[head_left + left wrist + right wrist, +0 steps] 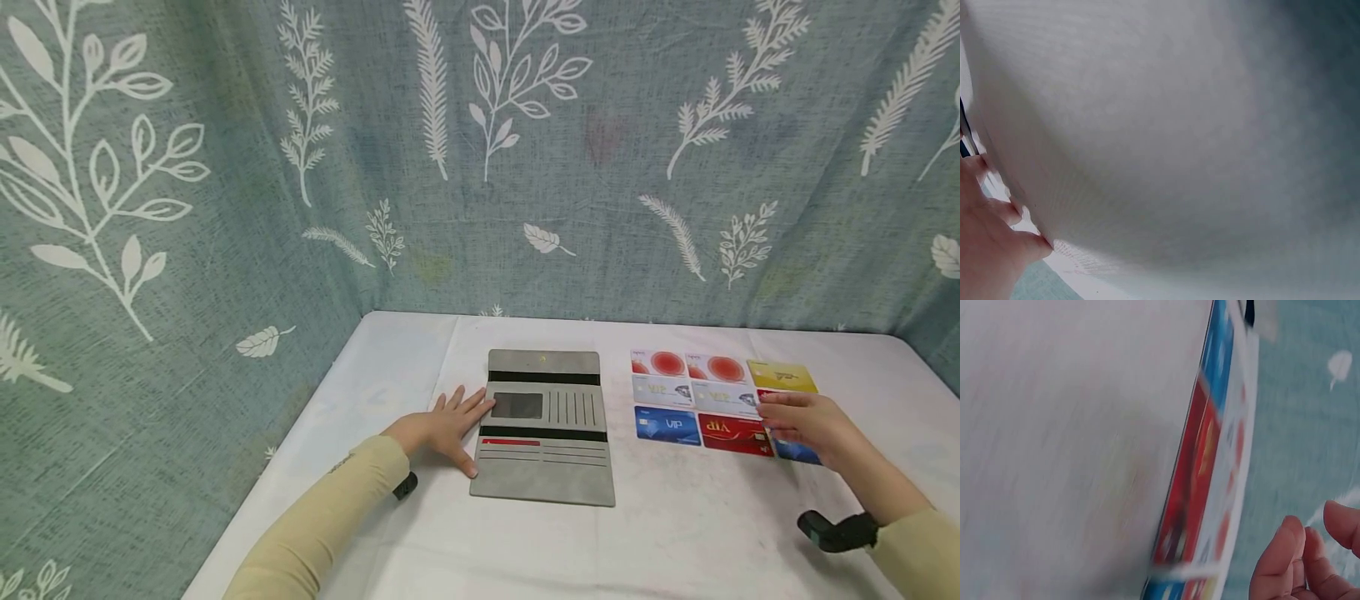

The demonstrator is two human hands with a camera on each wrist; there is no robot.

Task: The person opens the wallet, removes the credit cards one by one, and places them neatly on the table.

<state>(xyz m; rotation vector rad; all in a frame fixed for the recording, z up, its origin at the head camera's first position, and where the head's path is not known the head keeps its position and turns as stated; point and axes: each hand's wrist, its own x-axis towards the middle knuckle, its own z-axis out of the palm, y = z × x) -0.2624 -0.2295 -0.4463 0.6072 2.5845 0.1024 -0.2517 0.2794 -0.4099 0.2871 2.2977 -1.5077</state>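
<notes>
A grey wallet (542,485) lies unfolded on the table, with a dark window pocket (517,406) and rows of slots. From one slot on its lower left panel peeks a red card edge (511,442). My left hand (452,425) rests at the wallet's left edge, fingers spread. Over the right column of laid-out cards hovers my right hand (812,423), partly covering a red card (764,392) and a blue card (798,452). In the right wrist view, its thumb and fingers (1279,556) are apart with nothing between them.
Beside the hand lie a yellow card (783,376), a red VIP card (733,434), a blue VIP card (667,425), silver VIP cards (660,390) and white cards with red circles (666,364). A leaf-patterned curtain (600,250) hangs behind the white table (675,533).
</notes>
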